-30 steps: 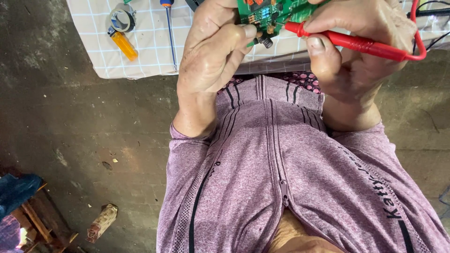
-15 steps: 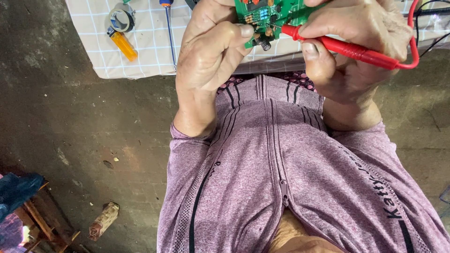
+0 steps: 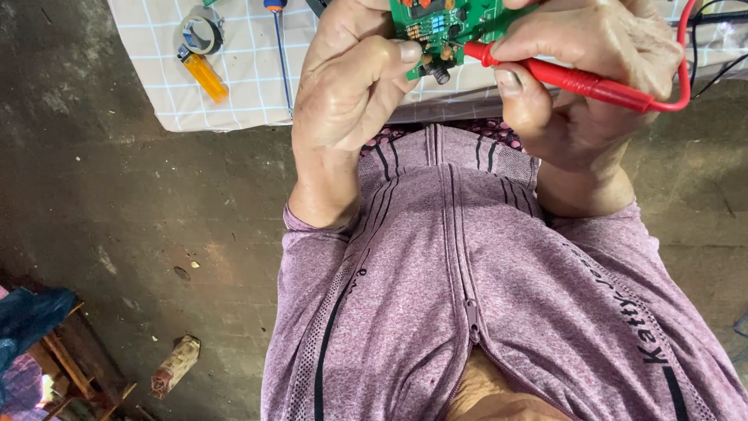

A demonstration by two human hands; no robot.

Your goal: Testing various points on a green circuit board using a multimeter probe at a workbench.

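Note:
My left hand [image 3: 351, 86] grips a green circuit board [image 3: 448, 27] by its lower left edge, thumb pressed near a small dark component. My right hand [image 3: 580, 78] holds a red test probe [image 3: 580, 78] like a pen, its tip touching the board's lower right part. The probe's red lead [image 3: 686, 47] curves up past the hand. Both hands are raised close to the chest, above the edge of the cloth-covered table. The board's upper part is cut off by the top of the frame.
A checked cloth [image 3: 241, 86] covers the table at the top. On it lie a yellow lighter [image 3: 204, 74], a roll of tape [image 3: 202, 33] and a thin screwdriver [image 3: 279, 54]. Black wires [image 3: 721, 66] lie at the right. A wooden stool [image 3: 70, 366] and a small block [image 3: 175, 366] rest on the concrete floor.
The hands, board and probe have shifted slightly upward in the view. The grip on both stays the same.

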